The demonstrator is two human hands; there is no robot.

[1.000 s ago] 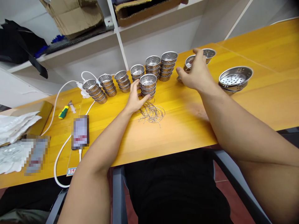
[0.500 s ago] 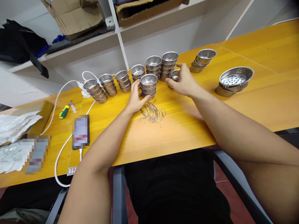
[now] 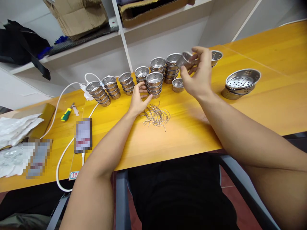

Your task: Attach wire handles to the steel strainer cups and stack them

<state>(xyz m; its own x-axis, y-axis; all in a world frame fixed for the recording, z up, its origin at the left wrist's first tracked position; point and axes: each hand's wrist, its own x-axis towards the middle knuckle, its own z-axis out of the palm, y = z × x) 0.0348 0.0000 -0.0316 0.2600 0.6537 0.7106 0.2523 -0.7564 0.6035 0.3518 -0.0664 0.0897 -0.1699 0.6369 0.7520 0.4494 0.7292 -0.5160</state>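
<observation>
My right hand (image 3: 200, 75) holds a small perforated steel cup (image 3: 184, 60) tilted in the air above the yellow table (image 3: 187, 127). Another single cup (image 3: 178, 85) sits on the table just below it. My left hand (image 3: 138, 98) rests with fingers apart beside a short stack of cups (image 3: 154, 84), close to it, holding nothing. A heap of thin wire rings (image 3: 155, 115) lies right of that hand. Several more stacks of cups (image 3: 129, 83) run in a row behind.
Wider steel strainer bowls (image 3: 241, 83) sit at the right. A phone (image 3: 82, 135), white cable (image 3: 59, 159), screwdriver (image 3: 65, 114) and plastic bags (image 3: 11, 137) lie at the left. White shelving (image 3: 124, 35) with cardboard boxes stands behind the table.
My right hand has set one cup down by the stacks and lifted another cup up into the air. My left hand has come off the front stack and opened.
</observation>
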